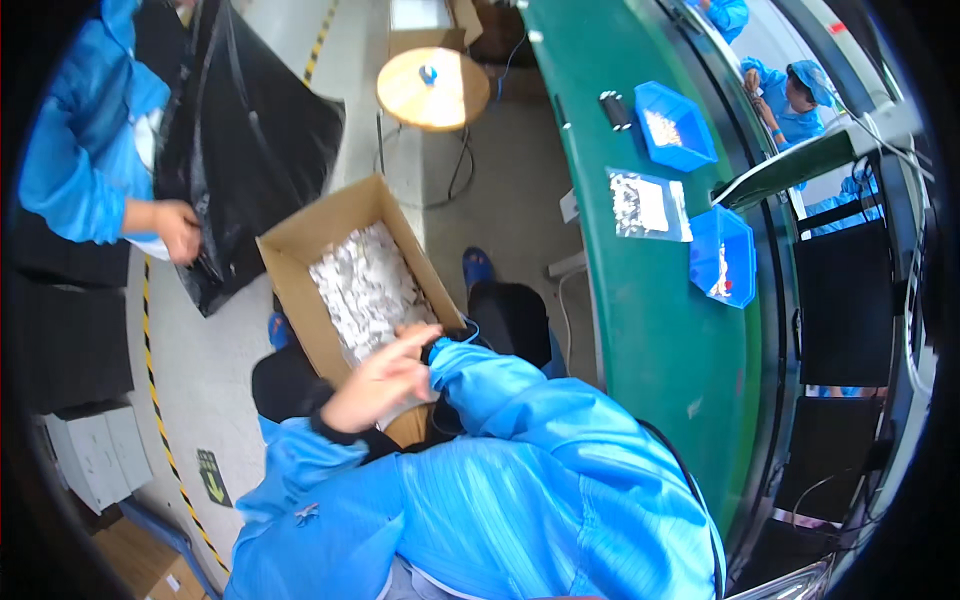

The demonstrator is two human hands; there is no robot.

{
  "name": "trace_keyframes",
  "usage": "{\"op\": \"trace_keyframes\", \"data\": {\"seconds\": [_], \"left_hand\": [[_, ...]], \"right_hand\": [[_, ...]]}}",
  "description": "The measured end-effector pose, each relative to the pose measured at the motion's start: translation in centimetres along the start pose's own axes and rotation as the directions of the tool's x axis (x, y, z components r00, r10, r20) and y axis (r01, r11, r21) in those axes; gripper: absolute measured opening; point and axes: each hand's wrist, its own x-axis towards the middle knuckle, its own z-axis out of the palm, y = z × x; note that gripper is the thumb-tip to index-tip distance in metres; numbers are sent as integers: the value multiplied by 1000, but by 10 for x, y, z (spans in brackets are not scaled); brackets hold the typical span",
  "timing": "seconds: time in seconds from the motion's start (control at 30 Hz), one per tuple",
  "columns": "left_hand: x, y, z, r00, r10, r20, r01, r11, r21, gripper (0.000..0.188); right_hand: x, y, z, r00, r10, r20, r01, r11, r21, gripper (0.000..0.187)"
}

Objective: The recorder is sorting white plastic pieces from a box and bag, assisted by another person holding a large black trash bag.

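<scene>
An opened cardboard box [292, 262] stands between my knees, filled with many small white-grey pieces [368, 285] whose kind I cannot make out. Over its near edge is my left hand [380, 388], fingers stretched out toward my right cuff and nothing visible in them. Whether the fingertips touch the cuff is unclear. My right hand [418, 334] lies just beyond, by the box's near right corner, mostly covered by the left hand, so its fingers cannot be read. A thin blue cord [472, 328] shows beside the right cuff.
At left a person's hand [178, 232] holds a large black plastic bag [250, 150] near the box. A round wooden stool [432, 88] stands ahead. The green workbench [650, 330] on the right carries blue bins [672, 100] and a clear bag of parts [648, 206].
</scene>
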Motion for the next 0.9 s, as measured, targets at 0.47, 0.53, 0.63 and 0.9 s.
{"op": "trace_keyframes", "data": {"seconds": [0.47,0.53,0.63,0.9], "left_hand": [[2,-108,-44,830,503,-242,121,262,958,47],[-21,-115,-53,713,572,-406,371,184,910,59],[-32,-143,-78,546,502,-670,653,246,716,91],[-22,-166,-159,426,-49,-903,595,768,239,95]], "right_hand": [[16,31,15,997,76,26,-67,969,-237,27],[14,32,18,992,58,-112,-79,980,-185,22],[25,35,18,929,-1,-370,23,998,54,17],[8,-54,-172,898,-83,-432,-95,922,-375,31]]}}
